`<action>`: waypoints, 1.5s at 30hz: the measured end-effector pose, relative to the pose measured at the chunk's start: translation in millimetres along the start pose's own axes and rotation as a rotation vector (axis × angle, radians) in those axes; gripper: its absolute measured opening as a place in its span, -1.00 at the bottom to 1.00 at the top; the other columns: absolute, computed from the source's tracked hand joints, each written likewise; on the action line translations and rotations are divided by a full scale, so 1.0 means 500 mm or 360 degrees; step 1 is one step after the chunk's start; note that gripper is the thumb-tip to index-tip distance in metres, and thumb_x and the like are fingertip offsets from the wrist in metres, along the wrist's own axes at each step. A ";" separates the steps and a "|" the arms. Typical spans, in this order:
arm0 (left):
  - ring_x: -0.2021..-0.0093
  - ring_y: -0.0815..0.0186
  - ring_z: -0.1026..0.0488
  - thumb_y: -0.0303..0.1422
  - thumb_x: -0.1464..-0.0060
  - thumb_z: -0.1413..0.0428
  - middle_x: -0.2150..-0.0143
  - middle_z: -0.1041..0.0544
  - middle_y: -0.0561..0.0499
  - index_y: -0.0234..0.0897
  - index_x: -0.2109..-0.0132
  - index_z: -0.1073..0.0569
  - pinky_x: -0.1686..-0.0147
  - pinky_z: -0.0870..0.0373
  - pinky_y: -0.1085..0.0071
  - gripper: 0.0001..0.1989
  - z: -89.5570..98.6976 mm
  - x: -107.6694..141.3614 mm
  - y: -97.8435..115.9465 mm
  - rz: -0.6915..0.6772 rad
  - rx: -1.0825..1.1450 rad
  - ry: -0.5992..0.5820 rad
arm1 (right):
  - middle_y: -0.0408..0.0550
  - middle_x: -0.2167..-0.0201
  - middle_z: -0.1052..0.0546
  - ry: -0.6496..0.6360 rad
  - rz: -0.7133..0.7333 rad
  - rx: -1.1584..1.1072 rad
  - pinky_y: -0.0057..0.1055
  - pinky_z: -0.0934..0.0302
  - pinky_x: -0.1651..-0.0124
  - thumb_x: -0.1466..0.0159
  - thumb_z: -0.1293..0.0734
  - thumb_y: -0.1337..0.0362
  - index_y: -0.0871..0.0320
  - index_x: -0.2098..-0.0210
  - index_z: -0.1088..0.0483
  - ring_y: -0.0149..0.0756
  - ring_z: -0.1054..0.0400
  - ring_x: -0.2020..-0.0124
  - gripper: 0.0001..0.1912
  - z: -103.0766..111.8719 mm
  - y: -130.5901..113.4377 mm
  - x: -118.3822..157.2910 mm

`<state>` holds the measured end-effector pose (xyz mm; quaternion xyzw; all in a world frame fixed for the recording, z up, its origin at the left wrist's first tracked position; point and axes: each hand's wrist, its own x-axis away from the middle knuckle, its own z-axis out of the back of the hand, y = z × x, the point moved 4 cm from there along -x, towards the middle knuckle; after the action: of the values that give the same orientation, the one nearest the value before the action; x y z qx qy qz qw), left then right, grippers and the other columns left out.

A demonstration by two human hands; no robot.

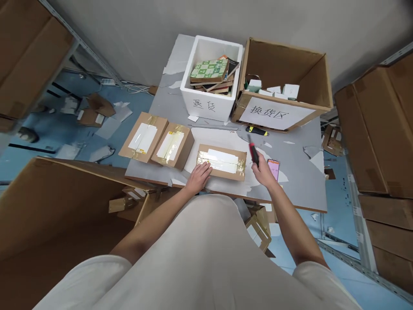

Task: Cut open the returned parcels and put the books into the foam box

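Observation:
A taped cardboard parcel (226,173) with a white label lies flat near the front edge of the table. My left hand (199,176) rests on its left end, fingers stretched out over the tape and label. Just right of the parcel, my right hand (263,171) is closed round a red and black utility knife (253,153), its tip pointing away from me. Under and beside that hand lies a phone (274,168) with a lit pink screen. Two more taped parcels stand to the left, a wider one (135,151) and a narrower one (185,150).
At the back stand a white foam box (206,103) of books and a large cardboard box (322,77) holding small white boxes. A black and yellow knife (257,130) lies before them. A big open carton (74,189) adjoins the table's left; shelving with cartons (371,129) is at right.

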<state>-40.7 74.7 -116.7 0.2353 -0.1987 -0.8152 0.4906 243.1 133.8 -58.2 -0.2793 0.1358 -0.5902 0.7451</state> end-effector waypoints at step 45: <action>-0.24 0.11 -0.29 -0.34 -0.25 0.08 -0.16 -0.44 -0.18 -0.22 -0.11 -0.41 -0.16 -0.21 0.11 -0.66 -0.004 0.004 -0.010 -0.0003 -0.0242 0.0002 | -0.03 0.13 -0.49 -0.0806 0.0176 0.1070 -0.46 -0.12 0.36 -0.10 -0.11 0.64 -0.21 -0.34 0.03 -0.31 -0.42 0.31 -0.09 0.114 0.009 0.096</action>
<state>-44.0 74.7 -121.5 0.1981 -0.1357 -0.8281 0.5065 289.9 103.3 -8.5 -0.1491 -0.2368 -0.4736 0.8351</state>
